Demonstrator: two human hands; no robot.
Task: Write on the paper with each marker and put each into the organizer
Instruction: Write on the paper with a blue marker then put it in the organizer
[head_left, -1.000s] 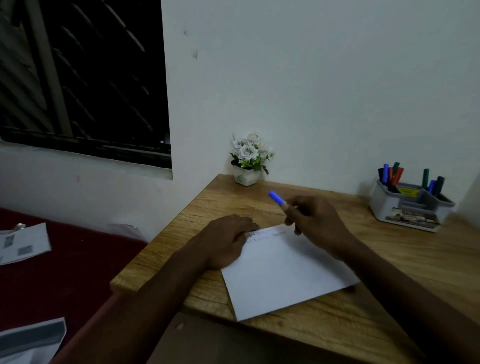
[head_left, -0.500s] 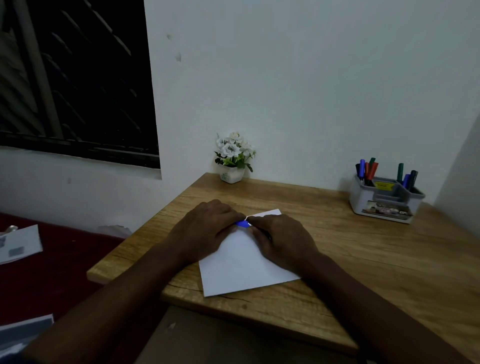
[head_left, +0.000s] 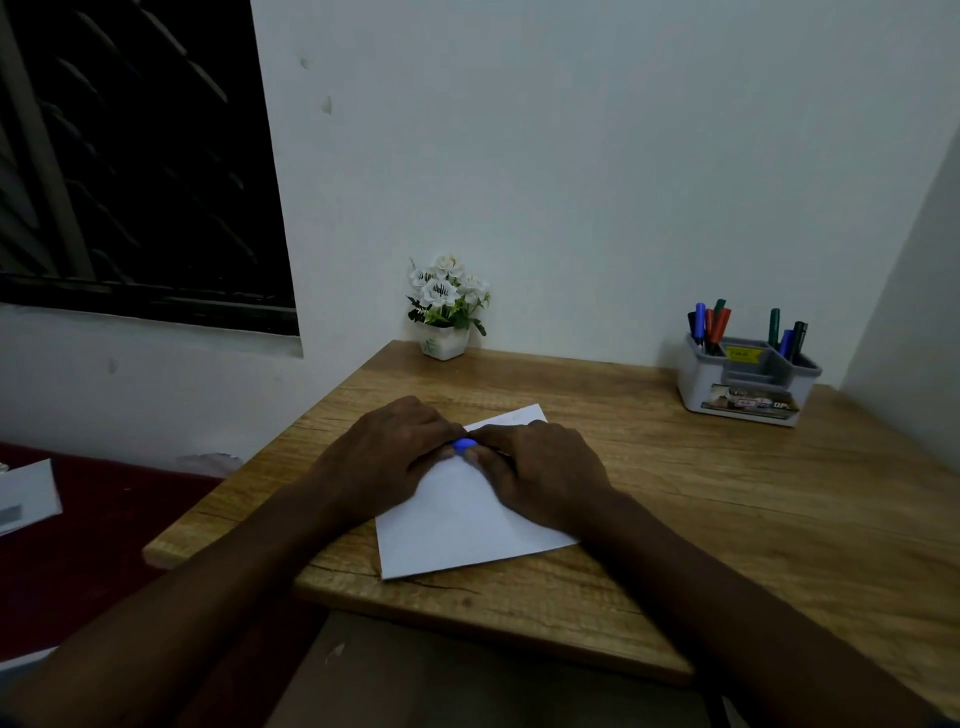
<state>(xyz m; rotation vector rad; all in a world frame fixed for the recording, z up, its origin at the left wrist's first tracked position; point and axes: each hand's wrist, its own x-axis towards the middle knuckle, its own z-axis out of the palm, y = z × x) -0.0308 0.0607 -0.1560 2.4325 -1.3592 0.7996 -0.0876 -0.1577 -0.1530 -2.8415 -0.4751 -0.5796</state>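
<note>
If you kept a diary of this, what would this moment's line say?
left hand + right hand: together on blue marker | over paper | organizer: far right, holds markers

Dim room — pale wall (head_left: 571, 156), dark window (head_left: 135, 156) at left, wooden desk (head_left: 779, 509) in the corner, red floor (head_left: 104, 545) beside it.

Flower pot (head_left: 444, 340) by dark window (head_left: 130, 156)

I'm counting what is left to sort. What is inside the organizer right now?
The organizer holds upright markers: several at its left end, three at its right. Its walls hide their lower halves and anything lying in the middle compartments.
</note>
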